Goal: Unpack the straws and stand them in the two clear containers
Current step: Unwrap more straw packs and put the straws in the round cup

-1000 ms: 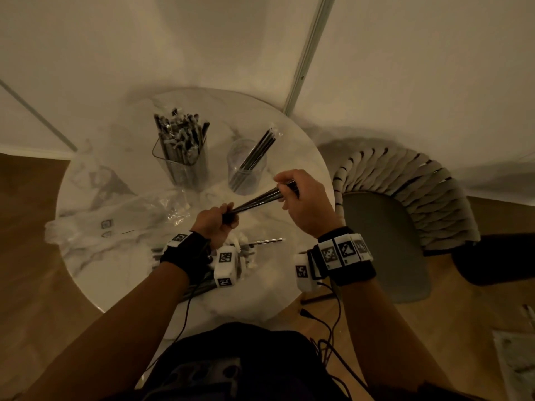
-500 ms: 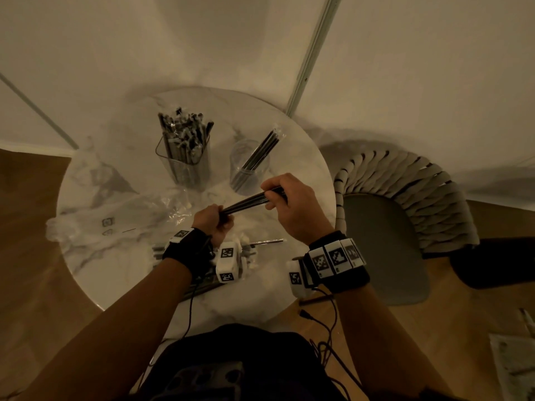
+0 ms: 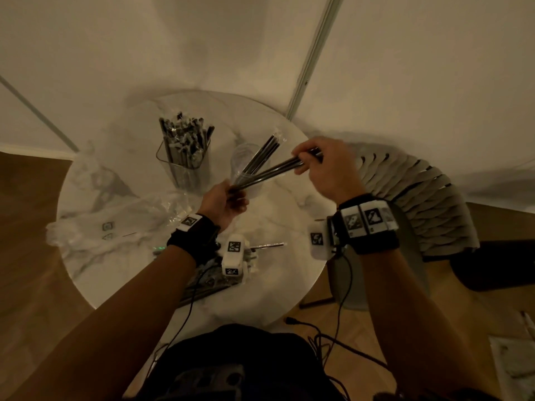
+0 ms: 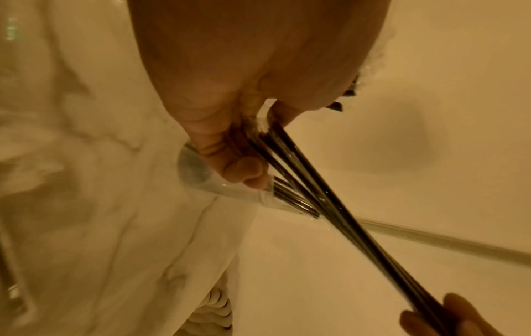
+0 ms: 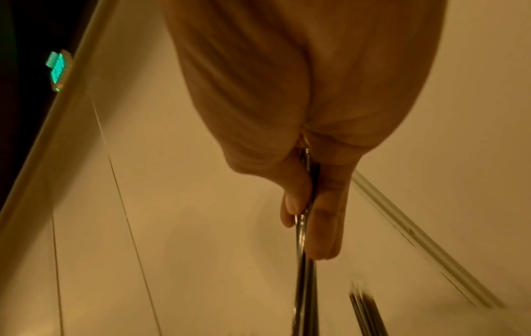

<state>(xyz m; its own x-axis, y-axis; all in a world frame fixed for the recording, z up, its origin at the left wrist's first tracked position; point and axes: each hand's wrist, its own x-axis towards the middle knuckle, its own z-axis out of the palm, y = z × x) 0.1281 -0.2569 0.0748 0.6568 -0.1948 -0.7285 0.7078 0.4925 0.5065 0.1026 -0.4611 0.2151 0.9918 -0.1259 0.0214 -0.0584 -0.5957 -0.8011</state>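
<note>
Mid-frame over the marble tabletop point(image 3: 115, 273), left hand point(image 3: 223, 202) and right hand point(image 3: 327, 169) each pinch an end of a wrapped straw bundle point(image 3: 266, 172), just before two clear containers point(image 3: 185, 166).

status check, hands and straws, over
Left hand and right hand each grip an end of the straw bundle, held above the table. Left container packed, right container holds few. Nothing blocking it.
</note>
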